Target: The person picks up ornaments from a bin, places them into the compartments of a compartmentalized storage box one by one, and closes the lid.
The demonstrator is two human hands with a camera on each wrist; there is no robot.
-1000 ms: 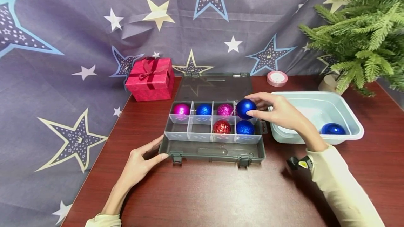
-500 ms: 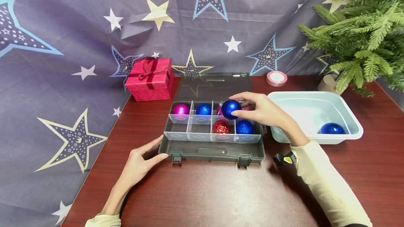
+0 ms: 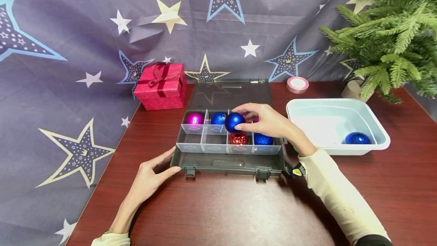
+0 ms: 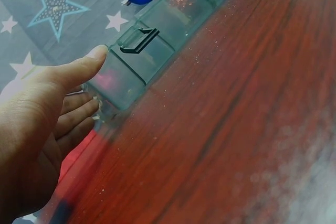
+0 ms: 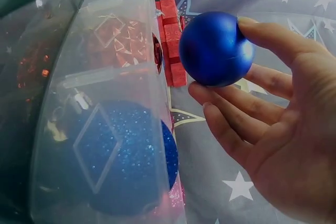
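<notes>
My right hand (image 3: 264, 120) pinches a matte blue Christmas ball (image 5: 216, 48) between thumb and fingers, held above the divided plastic organizer box (image 3: 228, 164). In the head view it overlaps the back row, close to the glittery blue ball (image 3: 217, 118). A magenta ball (image 3: 194, 119) lies in the back left compartment. In the front row are a red sequined ball (image 3: 238, 138) and another glittery blue ball (image 3: 263, 139); the pink glitter ball is mostly hidden behind my right hand. My left hand (image 3: 148, 179) touches the box's front left corner, thumb at the front and fingers along the side.
A pale blue tub (image 3: 327, 103) with a shiny blue ball (image 3: 357, 138) stands to the right. Behind are a ribbon roll (image 3: 297, 85) and an artificial fir tree (image 3: 392, 44). A red gift box (image 3: 160, 88) sits back left. The organizer's lid (image 3: 235, 92) stands raised at the back.
My right hand has moved left with the matte blue ball, from over the rightmost back compartment past the pink glitter ball. My left hand has stayed at the corner.
</notes>
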